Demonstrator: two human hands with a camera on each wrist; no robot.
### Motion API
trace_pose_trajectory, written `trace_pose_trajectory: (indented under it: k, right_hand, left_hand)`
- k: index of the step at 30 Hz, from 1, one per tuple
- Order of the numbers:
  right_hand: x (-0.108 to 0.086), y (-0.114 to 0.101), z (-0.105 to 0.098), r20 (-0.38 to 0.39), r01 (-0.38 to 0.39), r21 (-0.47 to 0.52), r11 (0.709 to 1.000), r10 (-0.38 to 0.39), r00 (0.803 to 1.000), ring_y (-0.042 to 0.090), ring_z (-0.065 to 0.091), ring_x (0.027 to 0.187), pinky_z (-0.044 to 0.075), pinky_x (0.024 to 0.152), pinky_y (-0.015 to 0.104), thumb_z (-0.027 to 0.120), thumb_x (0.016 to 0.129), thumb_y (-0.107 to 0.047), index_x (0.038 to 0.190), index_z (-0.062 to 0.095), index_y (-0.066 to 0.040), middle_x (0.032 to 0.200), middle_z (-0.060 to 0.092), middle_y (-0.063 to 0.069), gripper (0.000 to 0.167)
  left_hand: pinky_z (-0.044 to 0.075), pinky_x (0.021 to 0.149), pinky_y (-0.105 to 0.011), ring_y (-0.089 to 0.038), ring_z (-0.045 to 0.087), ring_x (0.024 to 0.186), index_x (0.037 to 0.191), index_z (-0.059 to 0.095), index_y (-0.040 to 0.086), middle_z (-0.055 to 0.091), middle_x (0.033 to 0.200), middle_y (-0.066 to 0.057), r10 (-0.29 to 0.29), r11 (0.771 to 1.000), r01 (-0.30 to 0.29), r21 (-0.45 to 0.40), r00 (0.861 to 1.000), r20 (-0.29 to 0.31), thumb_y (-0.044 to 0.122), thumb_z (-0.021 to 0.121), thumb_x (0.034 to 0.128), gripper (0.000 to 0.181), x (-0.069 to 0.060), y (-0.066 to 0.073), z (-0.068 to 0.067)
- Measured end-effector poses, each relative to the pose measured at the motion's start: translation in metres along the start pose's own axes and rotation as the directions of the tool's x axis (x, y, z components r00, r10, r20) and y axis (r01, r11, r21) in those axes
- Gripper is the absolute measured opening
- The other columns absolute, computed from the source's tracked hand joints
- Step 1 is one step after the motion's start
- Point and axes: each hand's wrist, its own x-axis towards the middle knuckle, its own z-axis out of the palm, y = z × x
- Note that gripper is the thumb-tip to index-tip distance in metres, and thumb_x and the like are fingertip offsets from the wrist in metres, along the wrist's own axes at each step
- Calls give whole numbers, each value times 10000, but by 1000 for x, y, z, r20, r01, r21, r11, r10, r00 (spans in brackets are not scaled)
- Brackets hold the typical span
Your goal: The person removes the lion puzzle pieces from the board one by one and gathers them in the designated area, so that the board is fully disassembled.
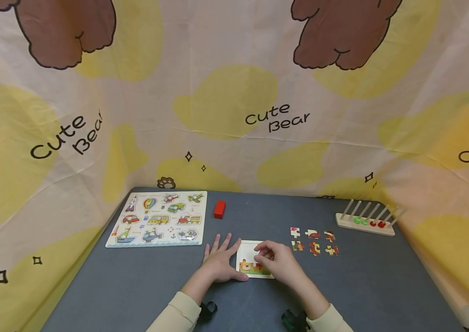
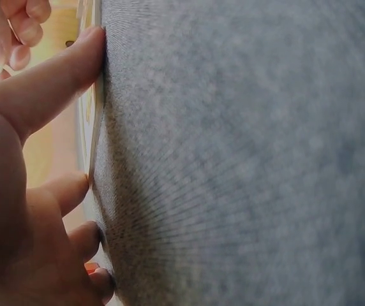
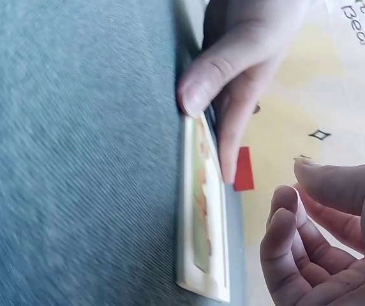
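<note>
Touching puzzle tray point(image 1: 246, 251) — left hand point(image 1: 217, 265); cloth point(image 1: 226, 101) reads "Cute Bear".

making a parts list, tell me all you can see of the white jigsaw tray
The jigsaw tray is a small, thin, wood-like board with a pale rim, lying flat on the grey table. Puzzle pieces along its near side show an orange animal face and green; the far part is bare white. The left hand touches its left side; the right hand hovers over its right side.

puzzle tray point(image 1: 246, 250) partly hidden by hands point(image 1: 219, 265) point(image 1: 282, 263), printed bears point(image 1: 66, 32) cut off above, sleeves point(image 1: 174, 313) cut off below
</note>
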Motion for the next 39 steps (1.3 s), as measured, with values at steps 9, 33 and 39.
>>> trace_pose_trajectory:
  k: [9, 33, 39]
  right_hand:
    - [4, 9, 17, 63, 35, -16, 999, -34, 997, 47, 596, 687, 492, 611, 210, 747, 923, -172, 1031, 718, -80, 821, 679, -52, 145]
    - [10, 7, 30, 153, 52, -144, 988, -30, 988, 49, 495, 624, 416, 569, 235, 769, 863, -81, 1043, 741, -86, 791, 592, -62, 182]
    - [11, 9, 32, 154, 60, -147, 987, -37, 987, 39, 495, 643, 420, 587, 234, 776, 864, -86, 1042, 723, -105, 815, 606, -69, 186]
  left_hand:
    - [3, 1208, -668, -419, -7, 1561, 1587, 346, 258, 174, 1695, -81, -10, 1000, 10, 7, 1000, 3, 569, 853, 708, 1061, 2, -3, 4]
    - [24, 1201, -682, -434, 19, 1556, 1576, 375, 216, 205, 1685, -109, 14, 1000, -13, 17, 1000, -20, 566, 857, 703, 1057, 0, -1, 2]
    - [28, 1200, -684, -437, 24, 1555, 1574, 380, 215, 210, 1683, -110, 12, 1000, -11, 20, 1000, -23, 560, 859, 700, 1054, 0, -1, 2]
